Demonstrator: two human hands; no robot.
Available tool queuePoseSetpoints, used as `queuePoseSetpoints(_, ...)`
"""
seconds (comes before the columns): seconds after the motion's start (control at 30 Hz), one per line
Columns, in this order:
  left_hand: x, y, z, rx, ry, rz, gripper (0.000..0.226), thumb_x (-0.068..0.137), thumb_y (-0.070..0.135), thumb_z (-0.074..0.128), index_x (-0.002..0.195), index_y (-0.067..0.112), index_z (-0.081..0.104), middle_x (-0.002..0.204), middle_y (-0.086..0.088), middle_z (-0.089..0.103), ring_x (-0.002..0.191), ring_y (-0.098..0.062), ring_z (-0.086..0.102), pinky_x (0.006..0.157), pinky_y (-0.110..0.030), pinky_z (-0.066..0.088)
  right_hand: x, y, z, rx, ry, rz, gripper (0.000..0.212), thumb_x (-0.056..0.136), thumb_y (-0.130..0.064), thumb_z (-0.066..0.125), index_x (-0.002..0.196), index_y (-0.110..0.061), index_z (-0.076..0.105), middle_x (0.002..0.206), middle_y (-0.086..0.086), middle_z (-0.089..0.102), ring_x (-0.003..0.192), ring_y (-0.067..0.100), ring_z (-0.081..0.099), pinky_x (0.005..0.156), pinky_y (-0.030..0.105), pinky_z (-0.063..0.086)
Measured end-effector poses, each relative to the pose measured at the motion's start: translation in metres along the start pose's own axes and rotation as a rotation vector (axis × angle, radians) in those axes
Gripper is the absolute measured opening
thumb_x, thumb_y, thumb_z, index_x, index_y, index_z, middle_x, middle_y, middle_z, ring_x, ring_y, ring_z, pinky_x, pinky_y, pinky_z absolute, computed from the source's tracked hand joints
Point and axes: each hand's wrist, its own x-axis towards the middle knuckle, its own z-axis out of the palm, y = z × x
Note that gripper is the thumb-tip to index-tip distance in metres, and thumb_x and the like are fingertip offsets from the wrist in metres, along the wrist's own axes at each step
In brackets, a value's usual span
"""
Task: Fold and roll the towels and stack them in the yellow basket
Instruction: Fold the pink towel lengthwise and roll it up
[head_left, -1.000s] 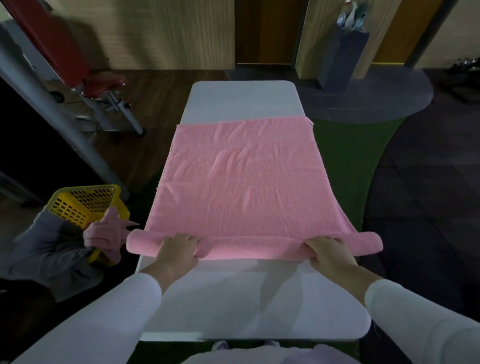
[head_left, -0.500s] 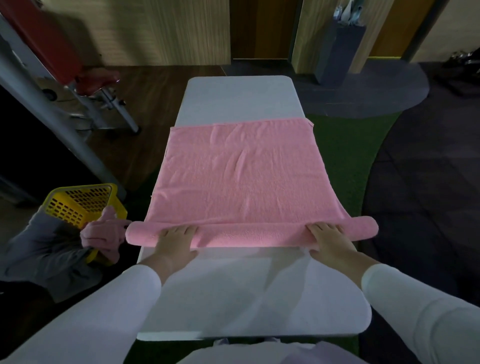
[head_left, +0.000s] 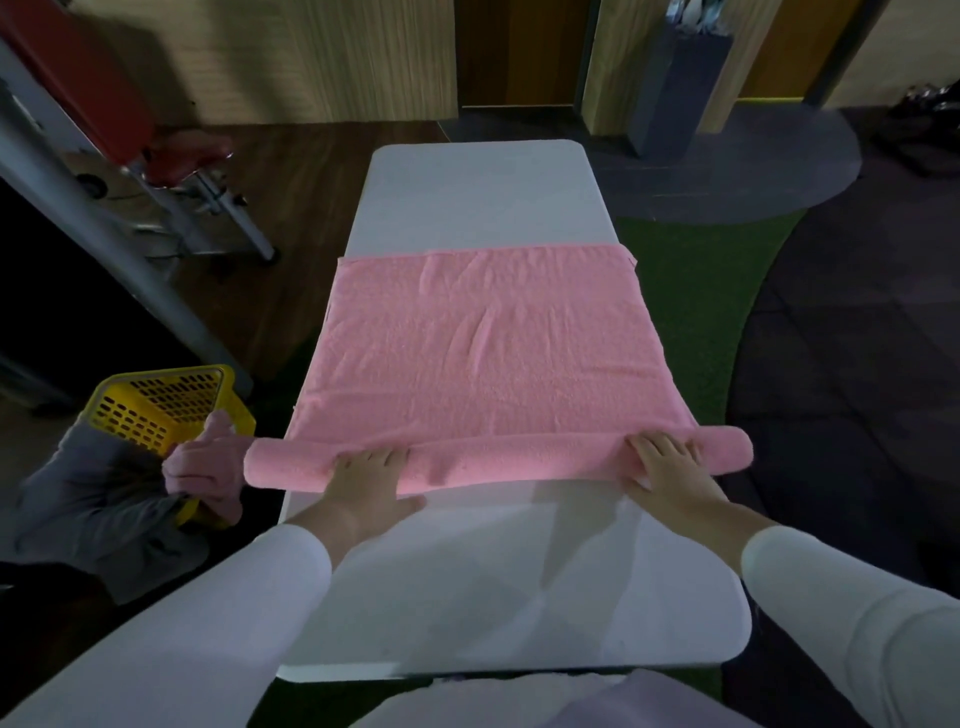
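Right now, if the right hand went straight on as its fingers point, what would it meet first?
The roll of the pink towel, which the right hand touches; beyond, seemingly flat towel.

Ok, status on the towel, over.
Left hand, right hand open, pressing rolled end of pink towel. Rest flat on table. Another person's hand at yellow basket.

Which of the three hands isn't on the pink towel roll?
The grey-sleeved hand by the yellow basket; left hand and right hand press the roll.

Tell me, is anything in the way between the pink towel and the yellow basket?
Yes: another person's hand sits right between the left end of the pink towel roll and the yellow basket.
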Motion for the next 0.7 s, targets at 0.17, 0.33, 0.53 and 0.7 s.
queuePoseSetpoints(0.17,0.004,0.0,-0.011,0.127,-0.008,-0.034,0.056,0.092,0.046,0.054,0.142,0.024,0.042,0.14,0.002,0.052,0.127,-0.022,0.049,0.103,-0.039,0.037,0.01,0.007,-0.007,-0.102,-0.013,-0.036,0.055,0.092,-0.03,0.061,0.143,-0.025,0.043,0.144,-0.002,0.048,0.135,0.023,0.041,0.114,0.044,0.032)
queuePoseSetpoints(0.33,0.013,-0.011,-0.027,-0.117,-0.368,-0.068,0.059,0.088,0.052,0.054,0.14,0.025,0.047,0.134,-0.002,0.056,0.117,-0.026,0.055,0.098,-0.037,0.045,0.023,0.004,-0.031,0.071,-0.228,-0.046,0.018,0.091,-0.029,0.057,0.108,-0.033,0.061,0.109,-0.007,0.065,0.1,0.017,0.061,0.087,0.034,0.048)
queuePoseSetpoints(0.53,0.01,-0.019,-0.014,-0.159,0.22,-0.018,0.043,0.101,0.045,0.041,0.136,0.024,0.053,0.133,0.0,0.057,0.119,-0.021,0.052,0.102,-0.039,0.041,0.031,0.006,-0.022,0.111,0.097,0.08,0.035,0.1,-0.035,0.041,0.131,-0.026,0.054,0.138,-0.001,0.054,0.127,0.024,0.047,0.114,0.049,0.028)
queuePoseSetpoints(0.7,0.007,-0.014,-0.001,-0.069,-0.021,0.04,0.069,0.095,0.049,0.052,0.152,0.019,0.028,0.157,0.001,0.031,0.143,-0.021,0.031,0.119,-0.044,0.02,0.024,0.004,-0.014,-0.101,-0.119,-0.007,0.072,0.086,-0.057,0.061,0.145,-0.024,0.038,0.149,-0.003,0.041,0.141,0.024,0.033,0.118,0.052,0.015)
